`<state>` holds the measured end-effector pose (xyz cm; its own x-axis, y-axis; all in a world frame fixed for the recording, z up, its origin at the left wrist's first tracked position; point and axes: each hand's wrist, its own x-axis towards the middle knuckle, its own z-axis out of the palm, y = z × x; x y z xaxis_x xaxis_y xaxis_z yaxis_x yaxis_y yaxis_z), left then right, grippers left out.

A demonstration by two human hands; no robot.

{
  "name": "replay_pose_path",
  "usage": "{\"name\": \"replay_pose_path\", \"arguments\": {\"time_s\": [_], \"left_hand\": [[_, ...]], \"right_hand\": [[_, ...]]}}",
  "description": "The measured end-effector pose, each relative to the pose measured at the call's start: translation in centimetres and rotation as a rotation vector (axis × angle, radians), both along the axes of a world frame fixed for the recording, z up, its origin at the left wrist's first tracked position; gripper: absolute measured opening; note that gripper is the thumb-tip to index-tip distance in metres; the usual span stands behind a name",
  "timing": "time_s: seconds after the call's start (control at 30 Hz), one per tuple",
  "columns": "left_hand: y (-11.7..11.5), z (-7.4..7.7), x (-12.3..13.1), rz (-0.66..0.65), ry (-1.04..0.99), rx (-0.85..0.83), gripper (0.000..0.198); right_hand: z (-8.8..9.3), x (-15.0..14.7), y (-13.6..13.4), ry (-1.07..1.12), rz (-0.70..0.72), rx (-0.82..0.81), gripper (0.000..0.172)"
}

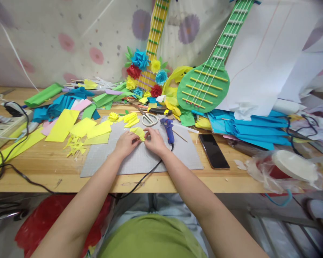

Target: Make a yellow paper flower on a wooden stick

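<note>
Both hands meet over a grey cutting mat point(102, 157), pinching a small piece of yellow crepe paper point(138, 132) between them. My left hand point(127, 143) has its fingers closed at the paper's left and lower edge. At the paper's right edge, my right hand point(154, 141) grips with thumb and fingertips. Just beyond the hands lie white-handled scissors point(150, 120) and folded yellow paper strips point(131, 119). A blue hot glue gun point(168, 130) rests to the right of my right hand, its black cord running under my right wrist.
Yellow paper sheets point(63, 125) and yellow scraps point(75, 145) lie at the left. A black phone point(214, 151) is right of the mat. Behind stand a green paper lute point(204, 87) and a yellow one with paper flowers point(140, 59). Blue crepe paper point(253, 125) is stacked at right.
</note>
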<state>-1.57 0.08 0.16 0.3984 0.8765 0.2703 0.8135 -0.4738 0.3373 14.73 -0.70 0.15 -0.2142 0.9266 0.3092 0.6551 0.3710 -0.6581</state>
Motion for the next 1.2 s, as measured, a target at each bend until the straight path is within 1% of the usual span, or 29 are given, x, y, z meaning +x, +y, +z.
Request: {"name": "replay_pose_path", "arguments": {"time_s": [0.1, 0.17, 0.33, 0.47, 0.57, 0.77, 1.07, 1.2], "left_hand": [[0.1, -0.1, 0.1, 0.020, -0.020, -0.001, 0.017], [0.2, -0.2, 0.1, 0.027, -0.037, -0.003, 0.019], [0.3, -0.2, 0.0, 0.064, -0.076, -0.012, 0.022], [0.3, 0.0, 0.0, 0.141, -0.085, -0.013, 0.023], [0.2, 0.1, 0.2, 0.192, -0.069, -0.006, 0.021], [0.2, 0.3, 0.3, 0.200, -0.032, 0.006, 0.020], [0.2, 0.2, 0.4, 0.219, -0.032, 0.013, 0.019], [0.2, 0.3, 0.6, 0.250, -0.023, 0.007, 0.018]], "right_hand": [[0.1, 0.2, -0.1, -0.023, 0.043, -0.008, 0.045], [0.1, 0.2, -0.1, -0.030, 0.054, -0.016, 0.041], [-0.2, -0.1, 0.2, -0.017, -0.025, -0.045, 0.031], [-0.6, -0.4, 0.5, -0.019, -0.061, -0.054, 0.026], [-0.7, -0.6, 0.5, -0.044, -0.091, -0.049, 0.026], [-0.9, -0.9, 0.4, -0.082, -0.119, -0.028, 0.031], [-0.7, -1.1, 0.4, -0.136, -0.144, -0.004, 0.026], [-0.6, -1.2, 0.3, -0.160, -0.149, 0.004, 0.025]]}}
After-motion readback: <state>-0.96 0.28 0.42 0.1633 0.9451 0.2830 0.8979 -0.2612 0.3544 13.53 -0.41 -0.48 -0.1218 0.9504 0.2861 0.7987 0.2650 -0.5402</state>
